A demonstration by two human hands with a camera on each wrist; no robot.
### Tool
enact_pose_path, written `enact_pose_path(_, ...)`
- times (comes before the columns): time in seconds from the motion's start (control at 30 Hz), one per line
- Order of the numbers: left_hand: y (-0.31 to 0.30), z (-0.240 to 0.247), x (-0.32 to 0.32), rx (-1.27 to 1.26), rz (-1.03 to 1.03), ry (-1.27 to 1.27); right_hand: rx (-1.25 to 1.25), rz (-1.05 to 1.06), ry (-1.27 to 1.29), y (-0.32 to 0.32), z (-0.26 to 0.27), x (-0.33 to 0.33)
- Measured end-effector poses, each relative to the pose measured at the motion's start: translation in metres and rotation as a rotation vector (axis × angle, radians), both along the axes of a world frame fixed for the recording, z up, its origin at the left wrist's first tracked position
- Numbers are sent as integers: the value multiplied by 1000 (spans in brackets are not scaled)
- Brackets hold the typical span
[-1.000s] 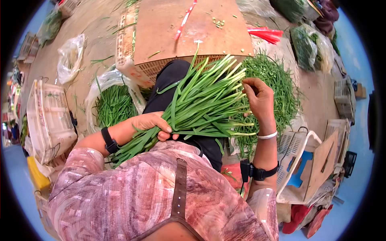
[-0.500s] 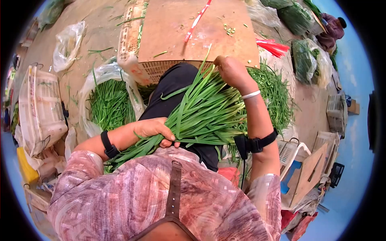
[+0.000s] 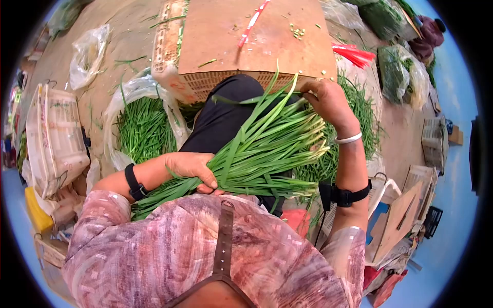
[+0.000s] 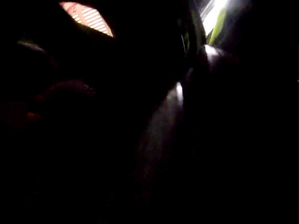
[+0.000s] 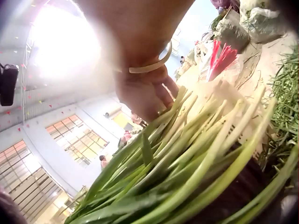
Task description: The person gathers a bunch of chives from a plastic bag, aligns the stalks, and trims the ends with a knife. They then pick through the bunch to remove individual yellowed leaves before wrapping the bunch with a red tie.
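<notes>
A thick bunch of garlic chives (image 3: 267,149) lies across the person's lap, its pale stem ends fanned to the right. Close to the body, the left hand (image 3: 192,167) grips the bunch with the thumb over the leaves. The right hand (image 3: 331,100) is raised at the far side of the stem ends, its thumb and fingertips pinching a chive strand at the bunch's upper edge. In the right wrist view, the fingers of that hand (image 5: 142,95) bend down behind the pale stems (image 5: 224,126). The left wrist view is almost wholly dark.
Ahead, a brown board (image 3: 257,41) rests on a crate (image 3: 205,84), bearing a red strip (image 3: 251,23) and cut stem bits. Red strips (image 3: 354,54) lie beside it. Loose chives (image 3: 359,115) are heaped at right; a plastic bag (image 3: 110,126) of chives stands at left.
The right hand first moved left and away over the stem ends, then back right, with a chive strand now stretched toward its fingertips. The left hand keeps its grip on the bunch.
</notes>
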State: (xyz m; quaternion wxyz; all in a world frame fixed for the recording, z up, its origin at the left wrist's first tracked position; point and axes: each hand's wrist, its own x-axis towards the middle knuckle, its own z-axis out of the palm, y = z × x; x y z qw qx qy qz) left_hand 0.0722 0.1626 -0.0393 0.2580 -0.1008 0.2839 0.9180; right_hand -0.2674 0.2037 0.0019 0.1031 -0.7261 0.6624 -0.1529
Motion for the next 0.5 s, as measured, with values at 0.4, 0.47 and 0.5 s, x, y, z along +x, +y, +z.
enact_pose_path(0.4,4,-5,-6,89,34,-175,-172,-865,-1336,55,-54,-62)
enact_pose_path(0.47,6,-8,-5,105,65,-219,-330,-877,-1488,71,-62,-87)
enact_pose_path(0.5,6,-7,-5,106,50,-222,-409,-905,-1532,81,-61,-97)
